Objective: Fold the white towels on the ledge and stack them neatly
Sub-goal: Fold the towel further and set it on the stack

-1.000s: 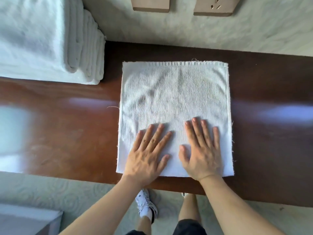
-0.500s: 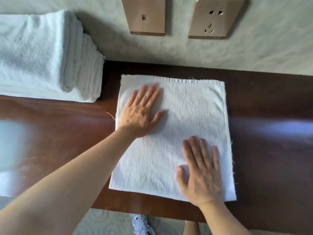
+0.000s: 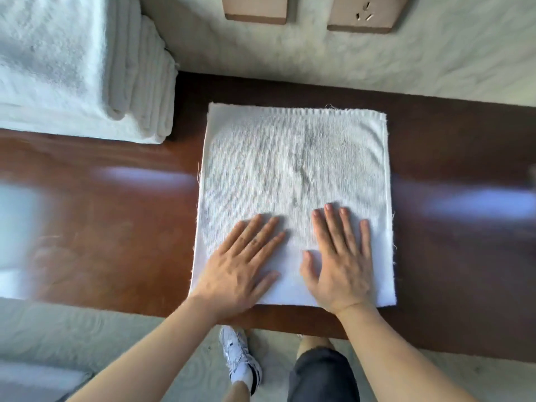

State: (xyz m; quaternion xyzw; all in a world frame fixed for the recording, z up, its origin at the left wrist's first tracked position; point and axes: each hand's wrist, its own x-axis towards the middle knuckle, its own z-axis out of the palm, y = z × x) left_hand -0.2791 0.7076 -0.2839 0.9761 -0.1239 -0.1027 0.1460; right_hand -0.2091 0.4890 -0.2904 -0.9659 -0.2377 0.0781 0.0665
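A white towel (image 3: 293, 169) lies flat as a square on the dark brown wooden ledge (image 3: 116, 216). My left hand (image 3: 240, 265) rests palm down on the towel's near left part, fingers spread. My right hand (image 3: 339, 259) lies flat beside it on the near right part, fingers apart. Neither hand grips the cloth. A stack of folded white towels (image 3: 81, 65) stands at the far left of the ledge, against the wall.
Two brown wall plates, a switch (image 3: 255, 10) and a socket (image 3: 362, 15), sit on the wall behind the ledge. A blurred pale reflection covers the ledge's left end. My shoe (image 3: 240, 355) and leg show below the ledge's front edge.
My left hand has slid back from the towel's far left corner to its near edge, beside my right hand. The towel lies in the same place.
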